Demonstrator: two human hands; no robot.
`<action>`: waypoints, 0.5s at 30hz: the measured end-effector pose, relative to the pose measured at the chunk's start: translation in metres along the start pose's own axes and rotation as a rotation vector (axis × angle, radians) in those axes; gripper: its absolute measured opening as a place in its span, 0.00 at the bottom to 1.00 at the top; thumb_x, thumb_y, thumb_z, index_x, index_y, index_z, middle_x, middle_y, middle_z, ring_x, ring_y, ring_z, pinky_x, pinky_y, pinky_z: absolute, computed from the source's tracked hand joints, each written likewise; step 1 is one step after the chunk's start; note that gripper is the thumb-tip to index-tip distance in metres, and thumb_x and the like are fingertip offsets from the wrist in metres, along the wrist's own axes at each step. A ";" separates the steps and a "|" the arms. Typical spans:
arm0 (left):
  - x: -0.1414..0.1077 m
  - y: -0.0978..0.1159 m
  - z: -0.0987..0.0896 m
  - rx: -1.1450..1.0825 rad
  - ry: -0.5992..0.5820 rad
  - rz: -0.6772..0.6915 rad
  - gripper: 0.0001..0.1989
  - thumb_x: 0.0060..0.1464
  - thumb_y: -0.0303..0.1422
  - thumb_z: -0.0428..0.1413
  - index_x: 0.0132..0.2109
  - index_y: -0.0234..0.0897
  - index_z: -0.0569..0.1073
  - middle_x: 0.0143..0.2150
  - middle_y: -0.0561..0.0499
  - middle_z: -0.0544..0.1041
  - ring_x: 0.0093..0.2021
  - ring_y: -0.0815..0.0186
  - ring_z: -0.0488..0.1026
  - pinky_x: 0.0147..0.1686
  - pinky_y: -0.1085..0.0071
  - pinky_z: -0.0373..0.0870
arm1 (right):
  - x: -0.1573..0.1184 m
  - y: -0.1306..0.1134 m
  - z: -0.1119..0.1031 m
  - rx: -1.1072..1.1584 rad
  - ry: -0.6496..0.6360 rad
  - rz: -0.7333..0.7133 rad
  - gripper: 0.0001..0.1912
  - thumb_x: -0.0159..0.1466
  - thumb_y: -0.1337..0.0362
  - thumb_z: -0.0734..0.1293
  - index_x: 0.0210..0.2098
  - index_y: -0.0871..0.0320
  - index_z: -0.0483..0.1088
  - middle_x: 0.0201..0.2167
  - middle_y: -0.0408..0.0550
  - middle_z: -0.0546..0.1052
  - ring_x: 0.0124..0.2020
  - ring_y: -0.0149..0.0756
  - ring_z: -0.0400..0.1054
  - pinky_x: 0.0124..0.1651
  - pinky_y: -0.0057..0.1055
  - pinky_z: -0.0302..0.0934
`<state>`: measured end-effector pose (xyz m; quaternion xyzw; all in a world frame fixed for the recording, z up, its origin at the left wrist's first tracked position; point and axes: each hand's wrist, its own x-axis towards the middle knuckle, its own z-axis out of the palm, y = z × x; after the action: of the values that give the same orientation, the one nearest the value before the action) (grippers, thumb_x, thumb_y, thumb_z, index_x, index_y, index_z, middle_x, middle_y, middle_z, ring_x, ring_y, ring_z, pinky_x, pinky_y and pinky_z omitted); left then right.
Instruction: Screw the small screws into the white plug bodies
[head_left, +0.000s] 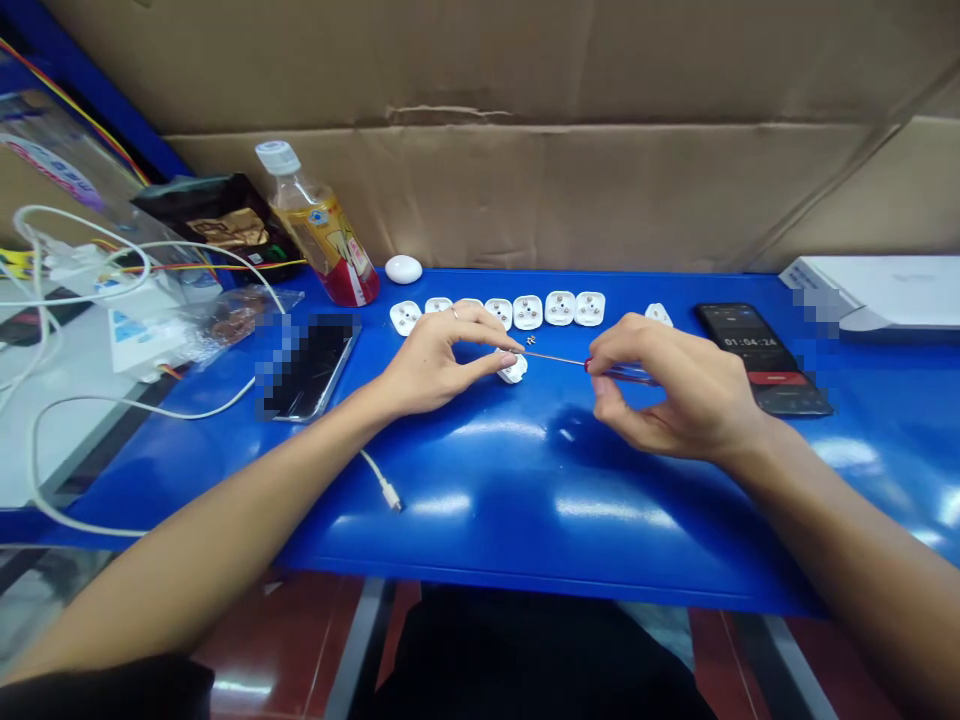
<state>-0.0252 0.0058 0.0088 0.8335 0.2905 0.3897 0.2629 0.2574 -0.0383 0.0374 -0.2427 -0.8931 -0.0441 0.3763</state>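
Left hand (442,362): thumb and forefinger pinched on a white plug body (514,370), remaining fingers curved above it. A ring (454,312) is worn on one finger. Plug body is low at the blue table (525,500), close to the left fingertips; contact with the surface cannot be confirmed.

Right hand (670,390): thumb and fingers pinched on the clear, red-ended handle of a screwdriver (622,372), held near level. Its thin shaft points toward the plug body, tip just beside the left fingertips. Tiny brass screws (531,341) lie just above the shaft.

Behind the hands stands a row of white plug parts (527,312), partly hidden by the left hand. One more white plug part (658,315) sits apart behind the right hand.

Left of the row: a phone (307,365), a white cable (150,405), a drink bottle (319,225). Right: a second phone (761,358) showing a timer. A cardboard sheet (525,190) stands behind the table.
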 end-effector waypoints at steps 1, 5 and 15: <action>0.000 0.000 0.000 -0.002 0.015 0.001 0.07 0.65 0.37 0.68 0.46 0.41 0.89 0.43 0.46 0.85 0.45 0.59 0.80 0.50 0.61 0.73 | 0.000 0.000 0.000 0.003 0.006 -0.004 0.12 0.64 0.76 0.66 0.43 0.53 0.70 0.33 0.45 0.78 0.34 0.38 0.76 0.37 0.34 0.71; 0.000 0.000 0.000 0.057 0.056 0.033 0.06 0.63 0.37 0.70 0.44 0.42 0.89 0.41 0.47 0.86 0.43 0.59 0.80 0.49 0.60 0.72 | 0.000 -0.001 0.001 -0.029 0.054 0.024 0.10 0.64 0.74 0.67 0.42 0.53 0.70 0.33 0.44 0.79 0.32 0.38 0.77 0.36 0.34 0.72; -0.001 0.000 0.001 0.112 0.068 0.040 0.05 0.62 0.37 0.71 0.43 0.42 0.89 0.41 0.48 0.86 0.42 0.59 0.80 0.51 0.57 0.70 | -0.001 -0.003 0.003 -0.064 0.061 0.046 0.08 0.66 0.72 0.67 0.42 0.53 0.69 0.32 0.42 0.81 0.30 0.34 0.78 0.34 0.30 0.72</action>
<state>-0.0250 0.0051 0.0075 0.8387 0.3040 0.4061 0.1981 0.2543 -0.0409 0.0348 -0.2736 -0.8734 -0.0715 0.3965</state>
